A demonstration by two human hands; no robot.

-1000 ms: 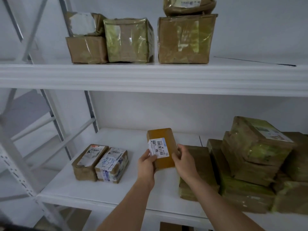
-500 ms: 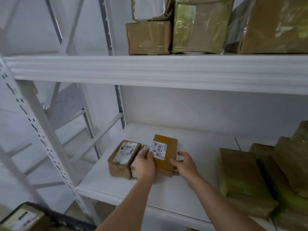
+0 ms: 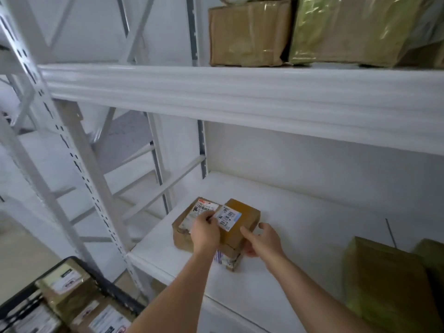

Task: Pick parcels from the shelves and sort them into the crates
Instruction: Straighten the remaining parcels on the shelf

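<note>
At the far left, low in our view, sits a black crate (image 3: 115,288) holding several taped parcels with white labels facing up. Just right of it rises the white slotted upright (image 3: 79,164) of the rack.

On the left end of the lower shelf (image 3: 300,212) lies a brown labelled parcel (image 3: 183,233), flat, its long axis running away from us and slightly right. Touching its right side is a second flat parcel (image 3: 229,259), mostly hidden; only its near end with blue print shows. On top of that one rests the small orange-brown parcel (image 3: 242,219), its long axis pointing from us toward the back of the shelf and a little right, its white barcode label (image 3: 227,217) face up at the left edge.

Our left hand (image 3: 206,233) reaches in with the forearm rising from below, palm down, fingers curled over the left edge of the orange-brown parcel, fingertips on the label. Our right hand (image 3: 263,240) comes from the lower right, thumb pressed on the near right part of the parcel's top, fingers loosely curved beside its right side; whether they touch it, we cannot tell.

Farther right on the same shelf stand olive-taped parcels (image 3: 384,282), well apart from the hands. On the upper shelf (image 3: 240,92) sit a brown taped box (image 3: 247,34) and, touching it on the right, a green-taped box (image 3: 355,30).
</note>
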